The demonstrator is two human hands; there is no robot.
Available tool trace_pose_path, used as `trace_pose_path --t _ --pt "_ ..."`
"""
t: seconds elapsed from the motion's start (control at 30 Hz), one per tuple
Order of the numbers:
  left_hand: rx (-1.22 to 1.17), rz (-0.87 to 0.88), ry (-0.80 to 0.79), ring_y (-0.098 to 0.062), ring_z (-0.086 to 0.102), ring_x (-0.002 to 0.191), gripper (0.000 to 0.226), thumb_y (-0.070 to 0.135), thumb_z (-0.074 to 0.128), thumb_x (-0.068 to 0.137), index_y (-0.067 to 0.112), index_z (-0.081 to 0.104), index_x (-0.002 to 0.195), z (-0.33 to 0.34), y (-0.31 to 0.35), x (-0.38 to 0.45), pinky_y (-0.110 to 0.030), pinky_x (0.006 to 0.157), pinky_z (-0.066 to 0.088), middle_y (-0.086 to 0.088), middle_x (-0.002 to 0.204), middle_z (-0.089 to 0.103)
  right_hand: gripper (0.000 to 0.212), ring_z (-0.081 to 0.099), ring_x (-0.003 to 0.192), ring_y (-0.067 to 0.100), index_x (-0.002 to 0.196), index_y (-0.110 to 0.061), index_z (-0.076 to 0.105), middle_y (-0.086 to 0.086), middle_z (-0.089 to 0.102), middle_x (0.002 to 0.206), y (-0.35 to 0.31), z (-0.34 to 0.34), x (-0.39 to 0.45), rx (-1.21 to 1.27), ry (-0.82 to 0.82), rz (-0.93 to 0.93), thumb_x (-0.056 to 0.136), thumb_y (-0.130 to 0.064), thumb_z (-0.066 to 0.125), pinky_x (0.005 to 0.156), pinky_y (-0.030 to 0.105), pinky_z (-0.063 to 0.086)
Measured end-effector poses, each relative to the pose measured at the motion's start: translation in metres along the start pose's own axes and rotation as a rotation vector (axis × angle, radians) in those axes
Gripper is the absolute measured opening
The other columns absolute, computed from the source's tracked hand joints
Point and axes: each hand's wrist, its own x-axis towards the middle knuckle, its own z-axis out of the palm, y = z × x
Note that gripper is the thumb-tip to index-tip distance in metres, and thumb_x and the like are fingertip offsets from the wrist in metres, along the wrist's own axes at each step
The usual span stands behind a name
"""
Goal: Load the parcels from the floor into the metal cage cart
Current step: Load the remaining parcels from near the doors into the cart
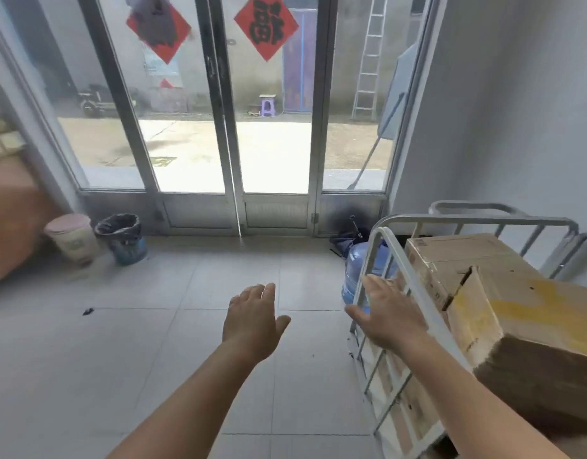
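The metal cage cart [477, 223] stands at the right against the pale wall, and everything else is best placed from it. Inside it, cardboard parcels [517, 299] are stacked above its railed side, the top ones lying flat, probably so the load sits steady; more cardboard shows through the lower bars. Just beyond the cart's near corner, on the tiled floor [120, 359], a blue water bottle [355, 276] stands, partly hidden by the rail. Well away from the cart, by the glass doors, sit a black-lined bin [121, 238] and a pale bucket [72, 240]. No parcel shows on the floor in view, so loading seems nearly done, or the rest lie out of sight. The right hand [389, 314] hovers just beside the cart's rail, fingers spread, holding nothing. The left hand [252, 321] hangs farther from the cart, likewise spread and empty.
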Motion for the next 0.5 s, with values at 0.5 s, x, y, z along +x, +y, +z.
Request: trace_pose_path --t 0.5 --pt "-0.023 -0.608 -0.004 -0.023 0.025 0.142 0.070 0.049 0.040 0.098 0.013 0.016 0.153 -0.005 -0.260 -0.177 -0.035 0.115 0.019 -0.005 0.155 0.028 0.071 0.019 0.148 0.019 0.154 -0.013 0.022 0.002 0.024 0.161 -0.283 0.151 -0.029 -0.012 -0.303 -0.519 0.098 -0.049 0.046 0.120 0.034 0.018"
